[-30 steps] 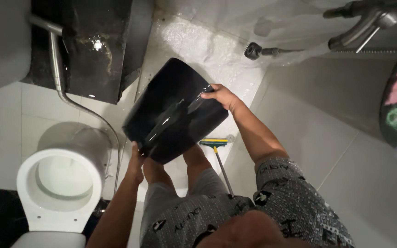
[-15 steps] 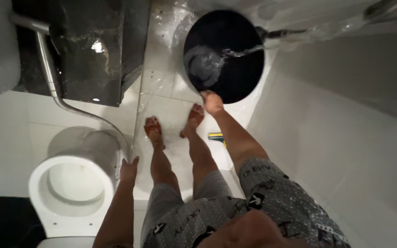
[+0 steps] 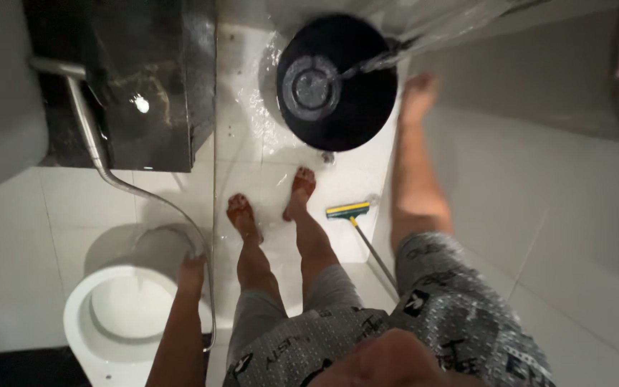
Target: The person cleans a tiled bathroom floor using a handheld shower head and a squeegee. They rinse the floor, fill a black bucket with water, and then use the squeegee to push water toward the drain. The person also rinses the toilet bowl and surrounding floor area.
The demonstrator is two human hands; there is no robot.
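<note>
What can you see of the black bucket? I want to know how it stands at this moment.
The black bucket is round, glossy and looks like plastic. It stands upright on the wet white tiled floor, open mouth toward the camera, with a raised circular ring on its inner bottom. A stream of water falls into it from the upper right and lands near that ring. No hand touches it: the right hand is raised beside its right side, and the left hand hangs by the toilet bowl.

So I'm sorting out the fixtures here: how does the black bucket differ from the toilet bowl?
The black bucket is dark and has water streaming into it; the toilet bowl is white, with no stream. The bucket stands ahead of the feet, the toilet at the left hand. Both are round and open-topped.
</note>
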